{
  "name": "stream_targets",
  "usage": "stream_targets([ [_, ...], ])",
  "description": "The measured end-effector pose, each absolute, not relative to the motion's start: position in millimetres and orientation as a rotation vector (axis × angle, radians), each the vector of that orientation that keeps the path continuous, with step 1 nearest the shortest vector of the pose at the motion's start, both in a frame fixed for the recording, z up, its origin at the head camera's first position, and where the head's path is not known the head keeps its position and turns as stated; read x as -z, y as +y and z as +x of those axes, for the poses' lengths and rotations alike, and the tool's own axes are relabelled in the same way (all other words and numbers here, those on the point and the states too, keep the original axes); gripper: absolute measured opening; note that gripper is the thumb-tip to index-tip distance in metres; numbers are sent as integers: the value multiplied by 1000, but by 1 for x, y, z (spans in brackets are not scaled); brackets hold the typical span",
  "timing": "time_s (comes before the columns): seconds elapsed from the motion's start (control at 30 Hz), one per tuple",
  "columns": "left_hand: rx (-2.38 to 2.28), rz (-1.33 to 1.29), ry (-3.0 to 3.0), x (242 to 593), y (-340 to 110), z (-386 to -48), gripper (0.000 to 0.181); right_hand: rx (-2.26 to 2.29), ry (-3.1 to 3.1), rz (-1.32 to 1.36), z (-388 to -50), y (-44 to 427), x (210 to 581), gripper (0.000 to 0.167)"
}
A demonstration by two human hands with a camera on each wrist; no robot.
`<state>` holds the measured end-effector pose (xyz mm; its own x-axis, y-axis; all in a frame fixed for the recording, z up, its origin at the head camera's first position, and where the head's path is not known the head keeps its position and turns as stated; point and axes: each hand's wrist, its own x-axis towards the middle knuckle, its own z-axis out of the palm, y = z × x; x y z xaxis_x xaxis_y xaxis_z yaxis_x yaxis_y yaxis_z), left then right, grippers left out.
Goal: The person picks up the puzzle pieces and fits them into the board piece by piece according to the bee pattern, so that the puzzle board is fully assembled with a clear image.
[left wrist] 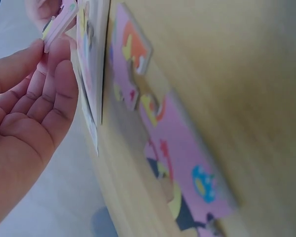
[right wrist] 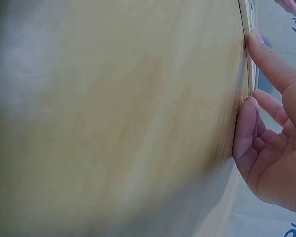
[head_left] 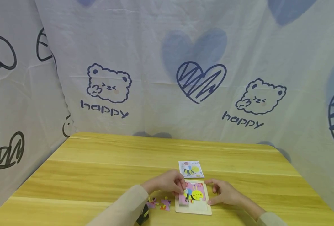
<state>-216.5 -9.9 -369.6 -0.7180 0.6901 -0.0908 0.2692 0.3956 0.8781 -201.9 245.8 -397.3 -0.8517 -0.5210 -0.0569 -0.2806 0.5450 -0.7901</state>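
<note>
My left hand (head_left: 170,182) pinches a pink puzzle piece (left wrist: 60,23) between thumb and fingertips, tilted above the left part of a wooden puzzle tray (head_left: 193,212). Inside the tray, a bee picture (head_left: 196,195) is partly assembled, with bare wood showing at its lower right. My right hand (head_left: 225,192) rests at the tray's right side, thumb on the side edge and index finger by the upper corner. The right wrist view shows that thumb (right wrist: 266,57) touching the edge, with the other fingers bent loosely beside it. My left fingers partly cover the tray's left side.
Several loose pink puzzle pieces (head_left: 165,204) lie left of the tray, close to my left sleeve. A printed bee picture card (head_left: 191,169) lies just behind the tray. A dark object (head_left: 142,216) shows beneath the left forearm. Patterned cloth (head_left: 155,94) hangs behind the wooden table (head_left: 99,169).
</note>
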Motion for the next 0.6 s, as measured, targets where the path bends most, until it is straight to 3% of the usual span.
stream_targets([
  [0.6,-1276,798,2159,380,-10,-215,9,1209,2494,-668,-203,247,400,63],
])
